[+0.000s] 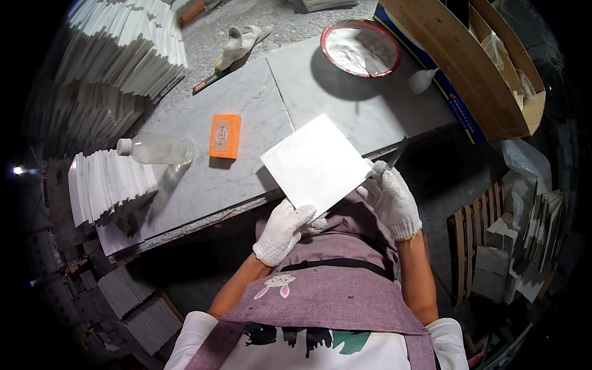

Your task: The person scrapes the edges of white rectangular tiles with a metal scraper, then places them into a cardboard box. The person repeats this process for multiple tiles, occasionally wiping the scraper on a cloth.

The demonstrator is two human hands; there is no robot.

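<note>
A white square tile [317,163] is held tilted above the near edge of the worktable. My left hand [285,231], in a white knitted glove, grips its near corner, thumb on top and fingers underneath. My right hand [394,200], gloved the same way, is closed beside the tile's right corner. A thin, dark, blade-like tool [396,153] sticks up from its fingers; its handle is hidden in the glove. Whether the right fingertips also touch the tile I cannot tell.
On the marble-patterned worktable [259,135] are an orange block [225,137], a clear bottle [157,149], a red-rimmed bowl of white paste [360,49] and a white squeeze bottle [422,80]. Tile stacks [111,185] stand left; a cardboard box [475,68] stands right. A loose glove [240,46] lies behind.
</note>
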